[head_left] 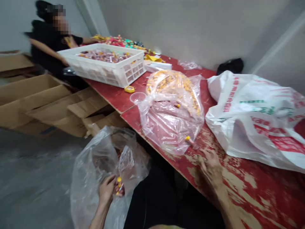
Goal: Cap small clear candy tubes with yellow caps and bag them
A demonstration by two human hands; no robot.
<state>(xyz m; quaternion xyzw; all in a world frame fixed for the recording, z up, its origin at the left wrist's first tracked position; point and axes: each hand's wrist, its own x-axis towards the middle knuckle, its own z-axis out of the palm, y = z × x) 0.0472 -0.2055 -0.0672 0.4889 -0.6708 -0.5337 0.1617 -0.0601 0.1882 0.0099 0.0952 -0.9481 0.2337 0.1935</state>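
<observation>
Yellow-capped pieces (pixel 118 185) pinched in left hand (pixel 106 190) inside clear bag (pixel 95 165) below table edge (pixel 190 178), right hand (pixel 211 167) flat on tabletop, fingers spread, holding nothing, 1 stray piece (pixel 188 138) just beyond fingertips.

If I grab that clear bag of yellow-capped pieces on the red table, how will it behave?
The clear bag looks thin and crumpled, so it would probably sag rather than hold shape. Its small yellow pieces sit loose, so they would likely shift. Its mouth seems open near the right hand, so tipping might spill some.

Head view, down over table (pixel 250 190)
</observation>
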